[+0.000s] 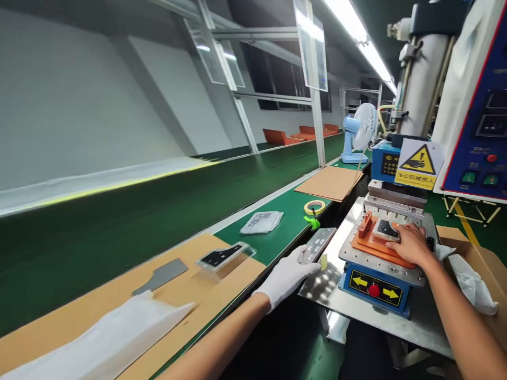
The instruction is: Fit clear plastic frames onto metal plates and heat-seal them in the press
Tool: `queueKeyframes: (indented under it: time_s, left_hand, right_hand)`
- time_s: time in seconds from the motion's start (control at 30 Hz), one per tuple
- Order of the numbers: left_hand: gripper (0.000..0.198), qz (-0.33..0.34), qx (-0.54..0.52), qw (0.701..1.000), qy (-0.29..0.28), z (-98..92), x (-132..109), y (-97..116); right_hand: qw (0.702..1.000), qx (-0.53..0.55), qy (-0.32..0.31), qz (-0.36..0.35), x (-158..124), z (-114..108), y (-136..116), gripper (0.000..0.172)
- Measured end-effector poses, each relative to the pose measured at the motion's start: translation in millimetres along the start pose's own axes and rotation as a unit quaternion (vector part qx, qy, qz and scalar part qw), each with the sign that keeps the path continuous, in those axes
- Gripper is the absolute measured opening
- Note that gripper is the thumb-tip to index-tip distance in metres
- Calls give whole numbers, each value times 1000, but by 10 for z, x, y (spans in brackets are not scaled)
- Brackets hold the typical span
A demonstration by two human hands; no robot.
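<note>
1. A bare right hand [412, 245] is laid palm down over a black-and-white piece [385, 230], its fingers spread and slightly curled; the piece is pressed flat under the hand, not pinched.
2. The piece is seated in an orange jig [374, 248] on a blue bench press [376, 287], beneath the machine's raised head.
3. A left hand [287, 277] in a white glove is held just left of the press, its fingers extended beside the lower end of a perforated metal plate [317, 245]; whether the plate is gripped cannot be told.
4. A steel table [435, 338] is seen under the press, and a yellow warning sign [420, 163] is mounted behind it.
5. Left of the press, a green conveyor belt [277, 232] is shown bearing a roll of yellow tape [315, 207], a green clip [312, 224], a packet of printed sheets [261, 221] and a cardboard sheet [328, 182].
6. Farther left, a clear tray [225, 256] holding a black piece and a grey strip [160, 277] are placed on a tan board [214, 274].
7. Right of the press, white paper [471, 282] is tucked into a cardboard box [485, 269].
8. Behind the press, a blue-and-white fan [360, 129] is stood.
</note>
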State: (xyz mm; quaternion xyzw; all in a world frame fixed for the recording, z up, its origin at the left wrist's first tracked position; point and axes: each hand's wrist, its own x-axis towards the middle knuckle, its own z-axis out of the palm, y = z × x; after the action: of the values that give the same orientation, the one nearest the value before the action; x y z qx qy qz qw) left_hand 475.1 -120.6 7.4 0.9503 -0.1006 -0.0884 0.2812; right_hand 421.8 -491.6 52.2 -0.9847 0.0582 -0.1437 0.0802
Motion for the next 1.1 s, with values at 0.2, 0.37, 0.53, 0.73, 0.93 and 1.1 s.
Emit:
queueKeyframes:
  time_s: [0.2,0.37,0.53,0.73,0.93,1.1]
  left_hand:
    - [85,-95,98,990,37,466,7,-103]
    - [78,-64,108,990,70,725,100,50]
    - [79,-17,102,993,63,908,101,155]
    - [65,36,46,998,33,879,31,11]
    - [48,71,-9,997,15,743,-53,-146]
    - [53,100,-176,974,99,355,-617,-11]
  right_hand:
    - [980,149,133,2,-316,-88,-136,50]
    - [948,176,220,-146,-1207,-163,-499,43]
    - [939,136,238,-206,-1737,-351,-739,45]
    - [938,148,229,-216,-1878,-521,-912,44]
    - [932,170,206,-247,-1906,-525,-1101,45]
    - [930,161,177,-277,-1939,-503,-1185,47]
